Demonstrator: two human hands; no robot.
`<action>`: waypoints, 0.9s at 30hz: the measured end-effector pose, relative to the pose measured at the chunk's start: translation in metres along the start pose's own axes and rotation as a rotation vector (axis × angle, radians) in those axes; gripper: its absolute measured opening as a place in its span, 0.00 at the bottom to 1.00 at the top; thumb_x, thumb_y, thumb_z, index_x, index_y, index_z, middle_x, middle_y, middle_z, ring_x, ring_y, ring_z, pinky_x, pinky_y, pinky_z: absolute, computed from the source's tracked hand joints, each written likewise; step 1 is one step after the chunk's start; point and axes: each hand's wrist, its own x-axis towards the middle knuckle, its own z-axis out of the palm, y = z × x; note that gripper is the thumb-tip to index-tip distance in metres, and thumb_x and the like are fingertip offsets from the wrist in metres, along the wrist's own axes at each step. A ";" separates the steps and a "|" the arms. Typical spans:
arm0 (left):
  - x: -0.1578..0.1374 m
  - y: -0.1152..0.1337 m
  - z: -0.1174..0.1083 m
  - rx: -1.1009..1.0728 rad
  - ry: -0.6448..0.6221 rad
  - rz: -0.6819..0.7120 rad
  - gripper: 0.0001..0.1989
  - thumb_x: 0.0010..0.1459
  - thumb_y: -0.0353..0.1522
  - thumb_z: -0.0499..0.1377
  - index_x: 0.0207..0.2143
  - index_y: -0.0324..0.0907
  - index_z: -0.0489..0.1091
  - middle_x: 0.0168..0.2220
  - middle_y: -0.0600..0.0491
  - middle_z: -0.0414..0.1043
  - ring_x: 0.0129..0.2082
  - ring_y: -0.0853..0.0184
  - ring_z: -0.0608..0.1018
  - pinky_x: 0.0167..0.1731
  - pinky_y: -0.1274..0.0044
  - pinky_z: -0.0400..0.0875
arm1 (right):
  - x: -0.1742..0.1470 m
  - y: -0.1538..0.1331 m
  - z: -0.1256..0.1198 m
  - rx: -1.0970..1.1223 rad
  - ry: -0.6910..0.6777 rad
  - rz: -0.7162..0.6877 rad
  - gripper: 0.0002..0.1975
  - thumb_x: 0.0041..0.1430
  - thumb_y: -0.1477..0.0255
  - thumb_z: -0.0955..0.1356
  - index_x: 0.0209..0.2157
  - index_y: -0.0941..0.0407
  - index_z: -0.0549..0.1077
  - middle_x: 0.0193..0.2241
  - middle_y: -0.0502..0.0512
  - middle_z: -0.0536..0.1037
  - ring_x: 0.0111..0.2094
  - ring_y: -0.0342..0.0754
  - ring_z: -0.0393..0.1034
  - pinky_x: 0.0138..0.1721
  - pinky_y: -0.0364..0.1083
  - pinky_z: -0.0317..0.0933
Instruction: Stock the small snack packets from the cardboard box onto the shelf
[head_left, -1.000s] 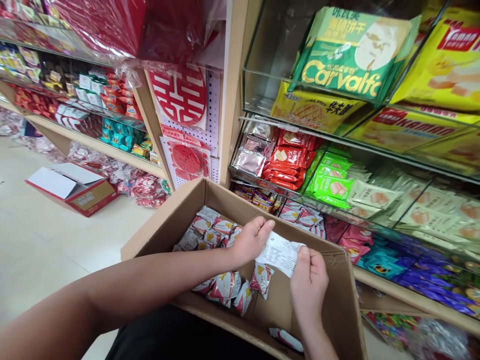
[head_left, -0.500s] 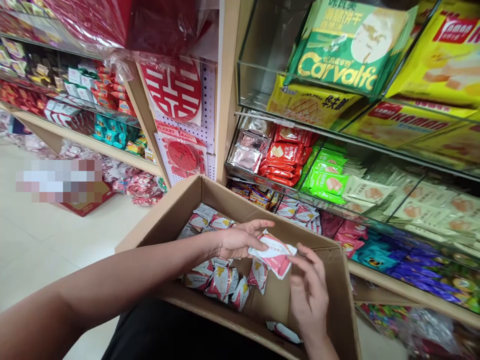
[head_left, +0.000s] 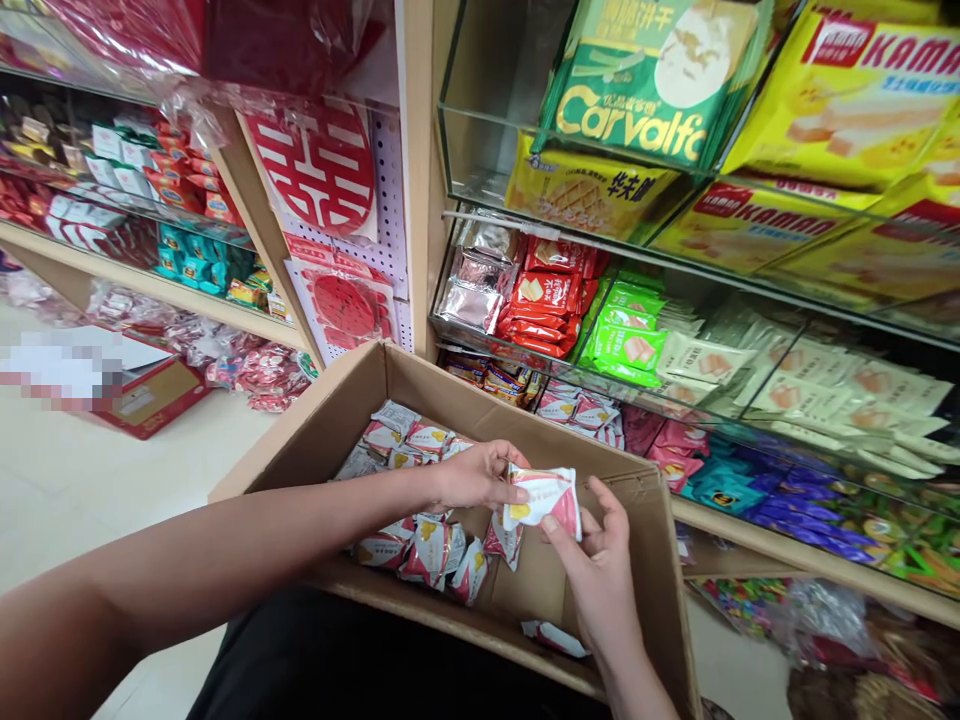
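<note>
A small white-and-pink snack packet is held above a cardboard box between both hands. My left hand is closed on its left end, the thumb lying across the front. At the lower right edge, my right hand grips it with the thumb in front; some of its fingers are partly hidden. Several matching packets lie in the left half of the box. One more packet rests apart near the box's front side.
Shelves with clear dividers rise behind the box, holding red packets, green packets and large yellow bags. A red carton sits on the floor at left. Bagged goods lie beneath the left shelf.
The packet has turned from slanting to nearly level, its printed front facing me. My right thumb has come onto its front. The view has shifted slightly, moving the shelves leftward.
</note>
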 end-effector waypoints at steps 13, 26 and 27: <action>0.004 0.054 -0.029 1.336 0.269 0.625 0.09 0.55 0.31 0.52 0.39 0.40 0.65 0.38 0.49 0.68 0.40 0.65 0.70 0.41 0.71 0.63 | 0.040 -0.025 -0.081 -0.439 0.294 -0.296 0.37 0.50 0.63 0.66 0.57 0.59 0.48 0.35 0.60 0.73 0.33 0.49 0.69 0.34 0.48 0.63; 0.009 0.055 -0.056 2.098 0.450 0.454 0.24 0.53 0.43 0.52 0.48 0.39 0.61 0.39 0.45 0.63 0.40 0.58 0.64 0.42 0.67 0.53 | 0.142 -0.077 -0.075 -2.043 -0.265 -0.146 0.19 0.55 0.81 0.55 0.43 0.60 0.70 0.40 0.65 0.66 0.41 0.56 0.63 0.39 0.48 0.56; 0.009 0.055 -0.057 2.103 0.439 0.448 0.25 0.53 0.43 0.53 0.49 0.39 0.60 0.40 0.45 0.63 0.41 0.58 0.63 0.43 0.67 0.53 | 0.147 -0.077 -0.071 -2.042 -0.267 -0.109 0.19 0.54 0.82 0.55 0.41 0.61 0.71 0.40 0.66 0.66 0.41 0.57 0.64 0.37 0.48 0.57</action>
